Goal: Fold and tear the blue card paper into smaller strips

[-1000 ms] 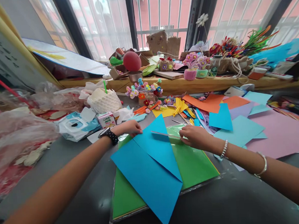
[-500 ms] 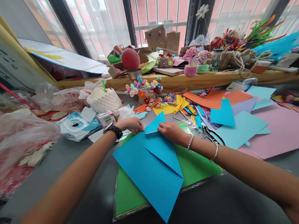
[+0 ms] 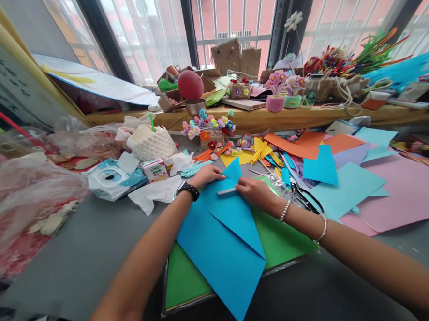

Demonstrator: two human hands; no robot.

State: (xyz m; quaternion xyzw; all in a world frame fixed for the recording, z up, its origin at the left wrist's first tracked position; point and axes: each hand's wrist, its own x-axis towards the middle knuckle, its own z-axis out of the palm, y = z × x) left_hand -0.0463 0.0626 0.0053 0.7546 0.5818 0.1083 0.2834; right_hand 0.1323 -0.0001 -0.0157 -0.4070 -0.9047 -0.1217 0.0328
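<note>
A folded sheet of blue paper (image 3: 220,257) lies on a stack of green paper in a clear sleeve (image 3: 185,278), one corner toward me. My left hand (image 3: 208,174) has its fingers closed at the upper left edge of the blue paper, near its far tip. In my right hand (image 3: 255,193) the fingertips pinch one end of a thin white strip (image 3: 226,191). That strip reaches leftward across the blue paper's upper part; whether it is stuck down, I cannot tell. Scissors (image 3: 306,198) with black handles lie just beyond my right wrist.
Light blue (image 3: 347,184), pink (image 3: 401,192) and orange sheets (image 3: 301,145) spread to the right. A wet-wipe pack (image 3: 108,179), a small box (image 3: 155,170) and plastic bags (image 3: 31,200) are on the left. Behind stands a basket of crocheted flowers (image 3: 211,134).
My left hand has shifted right along the paper's upper edge. The white strip and my right hand have moved slightly right and nearer to me. The view has tilted a little.
</note>
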